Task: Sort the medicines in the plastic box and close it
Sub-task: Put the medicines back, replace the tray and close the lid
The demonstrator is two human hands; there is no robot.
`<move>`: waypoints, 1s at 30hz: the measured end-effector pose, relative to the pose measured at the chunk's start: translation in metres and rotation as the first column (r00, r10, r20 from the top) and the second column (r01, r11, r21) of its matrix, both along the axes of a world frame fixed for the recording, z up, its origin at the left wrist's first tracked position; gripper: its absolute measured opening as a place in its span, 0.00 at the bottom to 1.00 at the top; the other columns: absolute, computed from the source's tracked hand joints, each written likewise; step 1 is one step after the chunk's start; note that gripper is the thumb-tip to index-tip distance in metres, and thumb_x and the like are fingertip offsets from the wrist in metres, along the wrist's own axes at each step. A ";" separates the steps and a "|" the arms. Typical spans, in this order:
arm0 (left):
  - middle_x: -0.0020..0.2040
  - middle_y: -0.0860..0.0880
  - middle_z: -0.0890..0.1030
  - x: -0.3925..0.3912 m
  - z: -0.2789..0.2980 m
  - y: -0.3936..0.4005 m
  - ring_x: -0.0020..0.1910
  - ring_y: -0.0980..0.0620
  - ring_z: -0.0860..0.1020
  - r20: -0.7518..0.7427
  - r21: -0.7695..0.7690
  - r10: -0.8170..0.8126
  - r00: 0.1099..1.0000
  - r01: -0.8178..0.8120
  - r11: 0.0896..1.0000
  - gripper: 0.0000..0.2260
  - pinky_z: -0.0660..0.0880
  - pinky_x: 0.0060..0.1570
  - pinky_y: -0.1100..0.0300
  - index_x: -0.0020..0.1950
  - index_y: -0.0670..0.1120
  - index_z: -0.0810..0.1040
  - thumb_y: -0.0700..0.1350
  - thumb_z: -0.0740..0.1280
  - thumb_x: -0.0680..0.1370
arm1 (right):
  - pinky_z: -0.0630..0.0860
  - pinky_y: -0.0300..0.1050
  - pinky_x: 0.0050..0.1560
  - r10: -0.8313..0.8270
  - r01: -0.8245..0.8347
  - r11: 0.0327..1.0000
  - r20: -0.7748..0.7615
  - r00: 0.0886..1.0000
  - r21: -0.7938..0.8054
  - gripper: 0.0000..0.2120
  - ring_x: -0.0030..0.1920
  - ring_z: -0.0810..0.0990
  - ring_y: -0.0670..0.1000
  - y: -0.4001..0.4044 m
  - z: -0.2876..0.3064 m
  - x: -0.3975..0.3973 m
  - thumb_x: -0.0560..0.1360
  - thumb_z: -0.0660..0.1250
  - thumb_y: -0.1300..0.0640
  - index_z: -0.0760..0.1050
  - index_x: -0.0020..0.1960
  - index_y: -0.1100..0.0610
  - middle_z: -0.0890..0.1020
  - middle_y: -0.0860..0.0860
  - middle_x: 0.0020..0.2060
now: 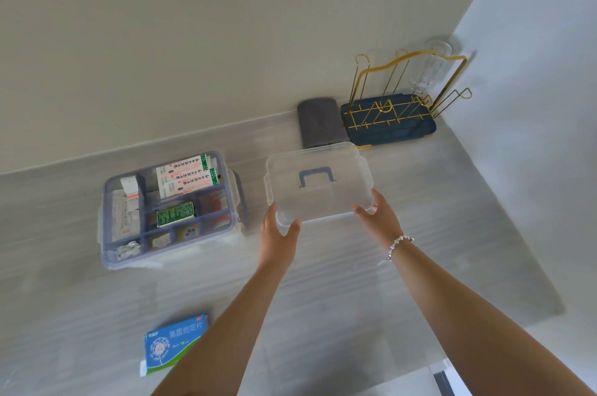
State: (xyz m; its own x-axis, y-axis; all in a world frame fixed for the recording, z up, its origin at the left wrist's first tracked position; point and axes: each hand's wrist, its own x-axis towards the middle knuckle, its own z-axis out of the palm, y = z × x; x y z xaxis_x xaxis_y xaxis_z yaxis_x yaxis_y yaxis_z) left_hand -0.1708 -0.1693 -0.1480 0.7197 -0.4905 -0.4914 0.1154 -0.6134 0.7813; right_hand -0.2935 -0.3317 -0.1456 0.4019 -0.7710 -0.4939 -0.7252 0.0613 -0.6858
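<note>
Both hands, left hand and right hand, grasp the clear lid (near edge).

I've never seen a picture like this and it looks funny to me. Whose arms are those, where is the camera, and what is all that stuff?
There is no machine here, only a person. The camera sits on the person's head and looks down, so you see their own two arms reaching forward.

The left hand and the right hand grip the near edge of a clear plastic lid with a blue-grey handle. I cannot tell whether the lid is lifted or resting on the grey counter.

To the left stands the open plastic box, split into compartments that hold medicine packs. One blue medicine packet lies outside it, close to the person.

At the back are a folded grey cloth and a gold wire rack on a dark blue tray, with a clear glass on it.
</note>
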 end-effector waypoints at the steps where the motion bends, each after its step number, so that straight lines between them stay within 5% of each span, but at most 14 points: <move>1: 0.75 0.47 0.62 0.001 0.001 -0.002 0.70 0.47 0.66 -0.013 -0.004 0.015 1.000 -0.015 1.000 0.30 0.66 0.68 0.51 0.75 0.51 0.56 0.50 0.65 0.76 | 0.69 0.54 0.66 -0.010 0.011 1.000 0.012 1.000 -0.019 0.29 0.68 0.70 0.57 -0.001 0.001 -0.001 0.73 0.66 0.54 0.61 0.72 0.59 0.71 0.56 0.68; 4: 0.73 0.46 0.65 0.001 0.007 -0.003 0.60 0.57 0.68 -0.029 -0.040 0.095 0.995 -0.096 0.995 0.29 0.66 0.56 0.61 0.74 0.50 0.59 0.50 0.66 0.76 | 0.76 0.40 0.45 -0.087 0.095 0.992 0.092 0.992 -0.088 0.12 0.54 0.79 0.56 -0.001 0.008 -0.008 0.72 0.67 0.55 0.74 0.55 0.56 0.81 0.50 0.48; 6: 0.72 0.47 0.65 0.000 0.014 -0.002 0.57 0.60 0.66 -0.029 -0.073 0.120 0.992 -0.121 0.990 0.29 0.65 0.55 0.63 0.74 0.51 0.60 0.50 0.67 0.75 | 0.72 0.29 0.33 -0.099 0.118 0.985 0.149 0.984 -0.124 0.02 0.45 0.79 0.53 0.000 0.016 -0.014 0.72 0.67 0.56 0.74 0.43 0.52 0.79 0.47 0.38; 10: 0.70 0.50 0.68 -0.007 0.035 0.005 0.61 0.62 0.66 -0.006 -0.149 0.135 0.991 -0.135 0.980 0.28 0.65 0.57 0.63 0.72 0.51 0.65 0.51 0.69 0.74 | 0.74 0.42 0.43 -0.118 0.147 0.982 0.227 0.967 -0.117 0.12 0.52 0.79 0.54 0.002 0.039 -0.029 0.73 0.65 0.51 0.77 0.53 0.57 0.81 0.57 0.50; 18: 0.63 0.49 0.75 -0.010 0.089 0.027 0.64 0.51 0.73 -0.055 -0.414 0.255 0.965 -0.254 0.874 0.25 0.67 0.57 0.60 0.67 0.55 0.70 0.46 0.72 0.72 | 0.68 0.42 0.54 -0.189 0.247 0.963 0.388 0.902 -0.105 0.27 0.65 0.71 0.49 0.033 0.095 -0.039 0.72 0.68 0.47 0.66 0.68 0.52 0.71 0.51 0.67; 21: 0.55 0.58 0.75 -0.002 0.110 0.043 0.60 0.55 0.74 -0.001 -0.486 0.308 0.951 -0.270 0.831 0.20 0.68 0.60 0.59 0.58 0.64 0.72 0.45 0.71 0.73 | 0.70 0.45 0.59 -0.172 0.257 0.958 0.460 0.871 -0.130 0.28 0.66 0.71 0.50 0.050 0.115 -0.029 0.70 0.70 0.48 0.65 0.67 0.52 0.72 0.50 0.66; 25: 0.53 0.47 0.79 0.018 0.139 0.069 0.54 0.42 0.77 0.092 -0.557 0.419 0.904 -0.302 0.774 0.16 0.74 0.60 0.46 0.52 0.64 0.77 0.46 0.73 0.71 | 0.71 0.44 0.61 -0.149 0.286 0.946 0.574 0.805 -0.155 0.21 0.61 0.74 0.46 0.071 0.138 -0.008 0.68 0.72 0.47 0.70 0.58 0.49 0.77 0.40 0.54; 30: 0.46 0.50 0.80 0.048 0.158 0.107 0.45 0.55 0.79 0.016 -0.653 0.466 0.885 -0.344 0.675 0.11 0.74 0.50 0.59 0.48 0.60 0.81 0.45 0.73 0.70 | 0.73 0.39 0.46 -0.106 0.272 0.943 0.602 0.791 -0.191 0.16 0.52 0.77 0.46 0.095 0.151 0.033 0.68 0.72 0.46 0.72 0.51 0.49 0.78 0.41 0.46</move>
State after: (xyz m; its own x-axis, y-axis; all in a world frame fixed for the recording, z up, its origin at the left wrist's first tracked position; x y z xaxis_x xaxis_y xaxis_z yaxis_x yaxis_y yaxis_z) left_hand -0.1228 -0.0622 0.0098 0.9601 -0.2768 -0.0403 0.0667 0.0865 0.9940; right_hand -0.2604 -0.2369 0.0049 0.3792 -0.9253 0.0062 -0.1811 -0.0807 -0.9801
